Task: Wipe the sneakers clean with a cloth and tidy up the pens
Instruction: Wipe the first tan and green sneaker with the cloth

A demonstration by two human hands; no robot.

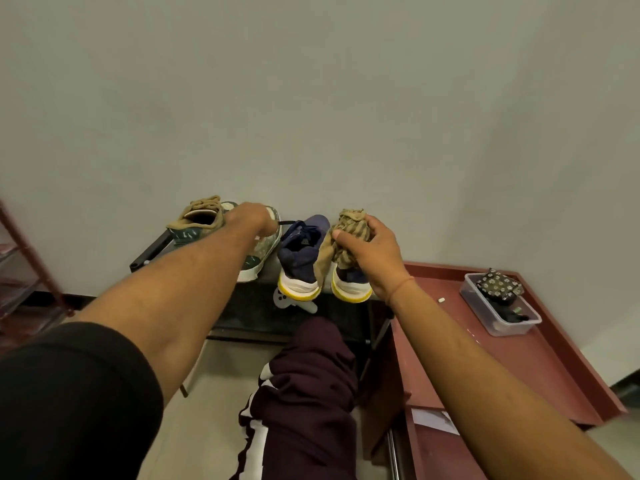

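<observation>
Pale bare wall fills the upper frame. A dark worktop stands against it at centre.

Far left edge: red metal rack.

Centre-left: pair of green sneakers, patterned, on the dark worktop. Left hand lies over one of them. Its fingers are hidden beyond the knuckles, so the grip cannot be told. A thin black strand runs from it toward the blue sneakers just to the right, yellow-edged heels facing the camera.

Centre: right hand holds a bunched tan striped cloth, fingers curled tight round it, over the right-hand blue sneaker.

Cloth is probably soft and light; best kept wadded in the palm for pressure. Sneakers look light, with a yielding upper and stiff sole; likely best steadied at the heel or collar.

Right of frame: red worktop with a clear container holding a patterned pouch. Pens not made out.
</observation>
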